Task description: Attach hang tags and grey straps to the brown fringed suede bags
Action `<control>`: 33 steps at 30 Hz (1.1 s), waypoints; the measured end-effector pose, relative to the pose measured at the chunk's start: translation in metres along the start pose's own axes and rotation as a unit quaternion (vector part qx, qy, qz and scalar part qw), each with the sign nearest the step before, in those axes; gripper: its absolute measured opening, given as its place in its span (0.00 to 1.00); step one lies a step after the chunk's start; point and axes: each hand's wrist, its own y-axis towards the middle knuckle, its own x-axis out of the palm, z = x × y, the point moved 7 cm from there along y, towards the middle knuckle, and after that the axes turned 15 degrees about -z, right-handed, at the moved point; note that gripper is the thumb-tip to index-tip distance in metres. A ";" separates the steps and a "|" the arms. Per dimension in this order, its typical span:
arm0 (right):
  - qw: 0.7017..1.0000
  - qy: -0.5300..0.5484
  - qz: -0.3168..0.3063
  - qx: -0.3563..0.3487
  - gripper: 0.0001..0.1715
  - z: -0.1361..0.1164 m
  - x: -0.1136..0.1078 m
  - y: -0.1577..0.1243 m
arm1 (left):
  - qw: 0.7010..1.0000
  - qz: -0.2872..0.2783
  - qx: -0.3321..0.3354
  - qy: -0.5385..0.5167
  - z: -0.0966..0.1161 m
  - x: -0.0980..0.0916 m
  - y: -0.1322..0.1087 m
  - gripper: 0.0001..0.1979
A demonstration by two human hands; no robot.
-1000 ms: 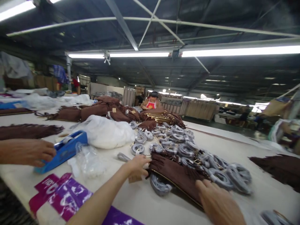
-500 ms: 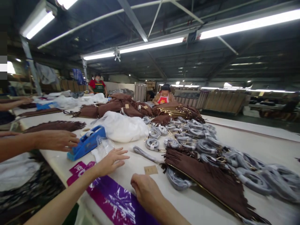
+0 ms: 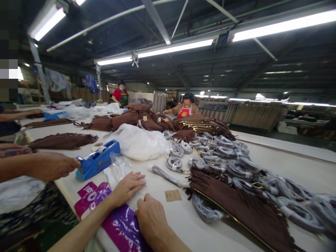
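Note:
My left hand (image 3: 128,187) lies flat with fingers spread on the table, at the upper edge of a purple printed bag (image 3: 118,224) and just below a crumpled clear plastic bag (image 3: 119,168). My right hand (image 3: 152,220) is beside it with fingers curled down over the right edge of the purple bag. A small brown card tag (image 3: 173,195) lies just right of my hands. A brown fringed bag (image 3: 236,206) with a gold edge lies farther right, untouched.
A co-worker's hand (image 3: 52,164) rests by a blue tape dispenser (image 3: 97,161) at left. A white plastic bundle (image 3: 141,141), a loose grey strap (image 3: 168,176), several coiled grey straps (image 3: 223,157) and stacked brown bags (image 3: 136,117) cover the table. Two people stand at the far end.
Both my hands left the brown fringed bag and moved left onto the purple bag. The view swung left. The co-worker's hand drew back a little from the tape dispenser.

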 end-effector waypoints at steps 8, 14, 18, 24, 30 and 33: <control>0.994 0.072 0.007 -0.085 0.11 0.014 -0.001 -0.008 | 0.999 0.024 -0.005 -0.038 -0.001 -0.003 -0.001 0.19; 0.992 0.086 0.081 -0.040 0.15 0.035 -0.014 -0.004 | 0.998 0.030 -0.014 -0.052 -0.003 -0.001 -0.001 0.20; 0.994 0.075 0.071 0.022 0.21 0.017 -0.014 0.011 | 0.998 0.040 -0.011 -0.045 -0.008 0.001 0.000 0.20; 0.995 0.089 0.044 0.031 0.09 0.007 -0.022 0.024 | 0.999 0.040 -0.007 -0.026 -0.010 0.002 -0.001 0.20; 0.856 0.464 -0.226 -0.015 0.04 0.055 -0.003 -0.052 | 0.999 0.035 -0.007 0.011 -0.003 0.002 0.002 0.19; 0.821 0.533 -0.206 0.007 0.02 0.095 -0.002 -0.101 | 0.999 0.020 -0.010 0.034 -0.002 0.002 0.001 0.18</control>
